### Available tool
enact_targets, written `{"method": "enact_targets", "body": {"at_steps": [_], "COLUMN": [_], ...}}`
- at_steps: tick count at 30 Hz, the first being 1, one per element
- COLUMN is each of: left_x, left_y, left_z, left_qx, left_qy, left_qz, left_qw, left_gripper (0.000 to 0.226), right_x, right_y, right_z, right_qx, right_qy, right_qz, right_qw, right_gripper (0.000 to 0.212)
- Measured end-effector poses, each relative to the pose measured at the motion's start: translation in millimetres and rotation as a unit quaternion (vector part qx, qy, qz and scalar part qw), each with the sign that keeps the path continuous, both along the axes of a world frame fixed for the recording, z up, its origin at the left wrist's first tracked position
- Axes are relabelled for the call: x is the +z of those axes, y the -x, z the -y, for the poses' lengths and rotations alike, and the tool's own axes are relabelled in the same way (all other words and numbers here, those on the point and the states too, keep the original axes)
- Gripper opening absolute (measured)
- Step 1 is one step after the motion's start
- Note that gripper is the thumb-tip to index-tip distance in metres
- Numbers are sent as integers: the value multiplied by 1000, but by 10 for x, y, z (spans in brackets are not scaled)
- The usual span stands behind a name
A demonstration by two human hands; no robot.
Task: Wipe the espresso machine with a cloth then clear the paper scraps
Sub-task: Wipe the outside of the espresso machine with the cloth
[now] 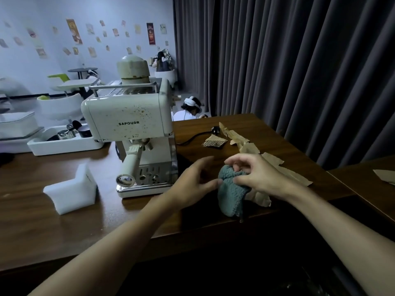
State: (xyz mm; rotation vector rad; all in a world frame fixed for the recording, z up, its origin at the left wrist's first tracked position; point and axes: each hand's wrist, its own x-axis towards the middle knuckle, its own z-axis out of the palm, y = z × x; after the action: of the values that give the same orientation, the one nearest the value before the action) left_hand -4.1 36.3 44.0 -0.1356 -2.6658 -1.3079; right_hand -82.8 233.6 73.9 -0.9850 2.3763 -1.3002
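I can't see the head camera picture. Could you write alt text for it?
A person's right hand grips a bunched teal cloth at the edge of a wooden table, with the open left hand touching the cloth's side. To the left stands a cream espresso machine speckled with brown stains. Torn brown paper scraps lie on the table around the right hand.

A white foam block lies on the wooden table; behind it stands a white tray with metal cups.

Cream espresso machine upright, stained; teal cloth bunched beside it; brown paper scraps strewn right.
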Motion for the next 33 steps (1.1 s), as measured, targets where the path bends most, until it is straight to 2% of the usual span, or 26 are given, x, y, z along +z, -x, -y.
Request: {"method": "enact_targets", "body": {"at_steps": [4,7,12,14,17,20,22,25,28,31,33], "left_x": [277,438,701,803,905,966,1009,1079,1166,1220,1237], "left_y": [46,49,57,41,15,-24,-77,-170,-253,-291,-303], "left_z": [-131,-198,-227,-233,-178,-66,-10,62,136,260,371], "left_qx": [-47,-63,-124,-126,-136,-128,-115,-123,-114,-109,-107], "left_qy": [-75,-118,-90,-64,-84,-130,-155,-129,-96,-98,-105], "left_qz": [32,8,-15,-36,-59,-58,-63,-83,-107,-88,-70], "left_qw": [996,991,988,989,985,982,979,981,983,985,986], "left_gripper": [73,67,50,32,20,18,22,20,19,15,33], "right_x": [311,452,692,773,845,906,947,987,1022,1056,1064], "right_y": [-39,-52,-125,-149,-182,-236,-289,-354,-401,-467,-498], "right_z": [-195,-283,-377,-395,-374,-304,-244,-148,-30,102,177], "right_qx": [25,36,42,39,40,44,38,30,46,50,35], "right_qy": [54,78,107,122,145,138,125,116,111,150,199], "right_qz": [25,42,67,78,85,83,49,4,0,9,0], "right_qw": [998,995,991,989,985,986,990,993,993,987,979], "right_gripper": [50,59,68,69,68,61,48,30,30,31,22]}}
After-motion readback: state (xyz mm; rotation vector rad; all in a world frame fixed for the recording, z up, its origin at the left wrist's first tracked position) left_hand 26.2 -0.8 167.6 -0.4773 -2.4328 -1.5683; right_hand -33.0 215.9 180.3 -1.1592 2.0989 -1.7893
